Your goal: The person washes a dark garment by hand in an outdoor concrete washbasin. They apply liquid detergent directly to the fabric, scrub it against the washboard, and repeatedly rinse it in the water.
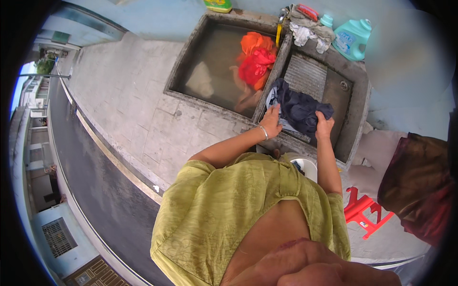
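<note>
A dark navy garment (300, 107) is stretched between my hands over the right basin of a stone laundry sink (362, 102). My left hand (272, 122) grips its left end, where a lighter blue-grey part shows. My right hand (325, 125) is closed on the right end. Under and beyond the cloth lies the ridged washboard (305, 71). In the left basin, cloudy water (214, 47) holds an orange cloth (255, 44), a red cloth (257, 66) and a pale cloth (200, 80). My fingertips are partly hidden by the garment.
Behind the sink stand a yellow tap (279, 33), wet rags (310, 28), a red brush (307, 12) and a turquoise detergent bottle (353, 39). A white bucket (305, 167) is by my body. A red stool (365, 209) and hanging dark cloth (420, 176) are to the right.
</note>
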{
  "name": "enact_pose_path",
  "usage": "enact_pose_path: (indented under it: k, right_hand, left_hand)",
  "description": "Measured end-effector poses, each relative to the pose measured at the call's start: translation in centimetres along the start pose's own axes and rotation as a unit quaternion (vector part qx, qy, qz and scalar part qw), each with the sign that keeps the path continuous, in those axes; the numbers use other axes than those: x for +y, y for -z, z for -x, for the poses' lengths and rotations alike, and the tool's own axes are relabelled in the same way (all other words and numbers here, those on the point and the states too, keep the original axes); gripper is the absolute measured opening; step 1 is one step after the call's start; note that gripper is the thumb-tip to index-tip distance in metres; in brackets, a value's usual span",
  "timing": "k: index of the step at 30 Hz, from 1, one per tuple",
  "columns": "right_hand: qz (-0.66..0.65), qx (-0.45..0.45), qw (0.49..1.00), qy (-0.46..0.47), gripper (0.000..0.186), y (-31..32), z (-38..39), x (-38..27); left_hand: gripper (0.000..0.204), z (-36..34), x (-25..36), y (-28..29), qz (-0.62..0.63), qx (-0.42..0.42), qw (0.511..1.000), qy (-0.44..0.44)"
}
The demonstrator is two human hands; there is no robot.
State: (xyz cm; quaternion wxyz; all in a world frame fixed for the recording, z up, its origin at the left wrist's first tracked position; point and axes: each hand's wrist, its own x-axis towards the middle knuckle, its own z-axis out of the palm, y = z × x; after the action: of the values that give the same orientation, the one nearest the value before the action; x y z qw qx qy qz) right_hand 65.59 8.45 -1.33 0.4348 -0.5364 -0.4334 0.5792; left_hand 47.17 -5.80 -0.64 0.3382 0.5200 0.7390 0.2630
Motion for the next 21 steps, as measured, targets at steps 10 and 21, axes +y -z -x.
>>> enact_pose_path:
  k: [10,21]
  right_hand:
    - [-0.381,-0.163,0.892,0.182,0.025,-4.0,4.5,-22.7]
    - [-0.429,-0.257,0.824,0.268,0.032,-7.9,10.4,-33.7]
  left_hand:
    - [0.130,-2.6,1.0,0.2,0.061,0.000,0.995,-0.084]
    - [0.102,-10.3,6.1,3.9,0.332,0.029,0.918,-0.216]
